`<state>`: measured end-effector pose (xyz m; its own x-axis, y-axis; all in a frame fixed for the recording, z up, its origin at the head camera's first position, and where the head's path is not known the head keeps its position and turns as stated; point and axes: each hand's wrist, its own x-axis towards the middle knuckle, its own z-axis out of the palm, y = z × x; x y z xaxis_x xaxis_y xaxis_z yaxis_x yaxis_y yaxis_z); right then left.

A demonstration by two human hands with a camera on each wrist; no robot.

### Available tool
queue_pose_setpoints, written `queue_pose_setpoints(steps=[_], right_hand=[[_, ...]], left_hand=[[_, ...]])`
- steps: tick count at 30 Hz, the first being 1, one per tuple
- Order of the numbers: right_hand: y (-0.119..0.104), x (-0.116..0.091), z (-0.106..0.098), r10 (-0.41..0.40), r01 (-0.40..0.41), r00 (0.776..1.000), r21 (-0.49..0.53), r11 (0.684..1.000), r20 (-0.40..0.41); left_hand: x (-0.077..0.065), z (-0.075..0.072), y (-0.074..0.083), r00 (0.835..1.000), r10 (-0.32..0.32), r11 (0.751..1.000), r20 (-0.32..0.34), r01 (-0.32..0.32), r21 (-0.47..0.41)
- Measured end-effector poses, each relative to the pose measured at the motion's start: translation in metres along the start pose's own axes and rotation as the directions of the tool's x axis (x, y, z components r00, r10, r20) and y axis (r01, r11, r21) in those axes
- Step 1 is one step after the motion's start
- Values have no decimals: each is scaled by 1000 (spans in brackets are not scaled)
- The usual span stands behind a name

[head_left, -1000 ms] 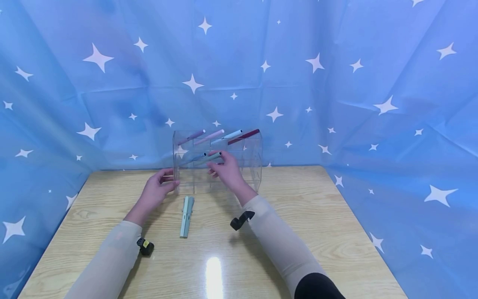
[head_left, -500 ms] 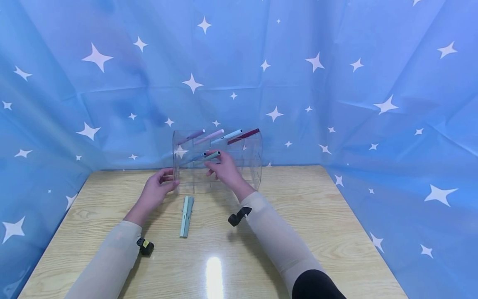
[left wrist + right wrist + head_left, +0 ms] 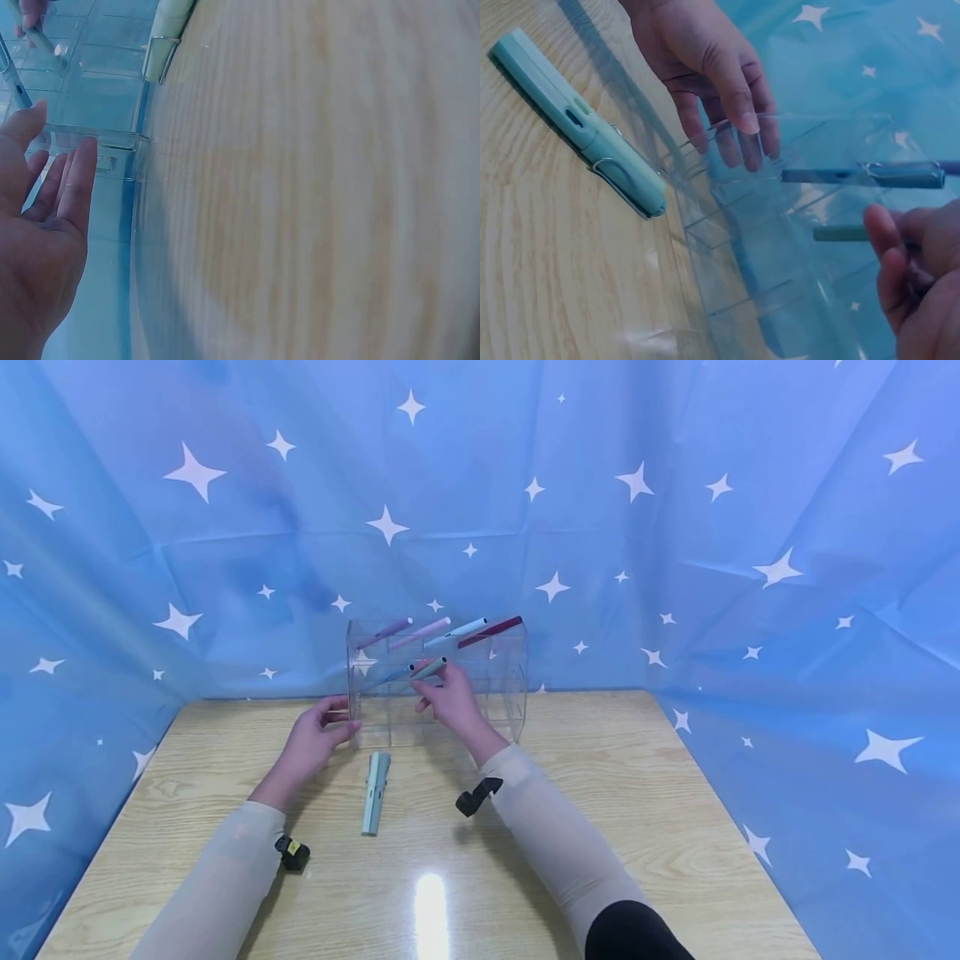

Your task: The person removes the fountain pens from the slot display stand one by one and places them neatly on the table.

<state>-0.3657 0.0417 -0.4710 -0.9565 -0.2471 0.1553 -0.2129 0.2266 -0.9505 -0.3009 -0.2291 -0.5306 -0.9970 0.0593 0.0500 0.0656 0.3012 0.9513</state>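
Observation:
A clear acrylic pen organizer with compartments stands at the back of the table. My right hand is at its front and pinches a green pen between thumb and fingers; the pen slants up toward the right. In the right wrist view, those fingers partly cover the green pen. My left hand touches the organizer's left side, fingers mostly straight, as the left wrist view also shows for the hand. Close to the pinched pen, a blue pen lies in the organizer.
Along the organizer's top row lean a purple pen, a pink pen, a light blue pen and a dark red pen. A mint pen and a grey-green pen lie side by side on the wooden table. Behind hangs a starry blue curtain.
The green pen in my right hand has risen slightly and tilted more steeply. My right hand and forearm have shifted a little left. The left hand has stayed in place.

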Motion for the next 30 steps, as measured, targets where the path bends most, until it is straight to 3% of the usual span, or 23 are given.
queue_pose_setpoints(steps=[12,20,30], right_hand=[[2,-4,1,-67,83,989,126,989,-129],[0,-6,-5,-141,187,961,183,965,-237],[-1,-13,-14,-172,235,945,210,949,-279]], left_hand=[[1,-1,0,1000,4,1000,12,-4,-31],[-1,-1,1,1000,7,1000,12,-7,-30],[-1,-2,3,1000,6,1000,10,-6,-23]])
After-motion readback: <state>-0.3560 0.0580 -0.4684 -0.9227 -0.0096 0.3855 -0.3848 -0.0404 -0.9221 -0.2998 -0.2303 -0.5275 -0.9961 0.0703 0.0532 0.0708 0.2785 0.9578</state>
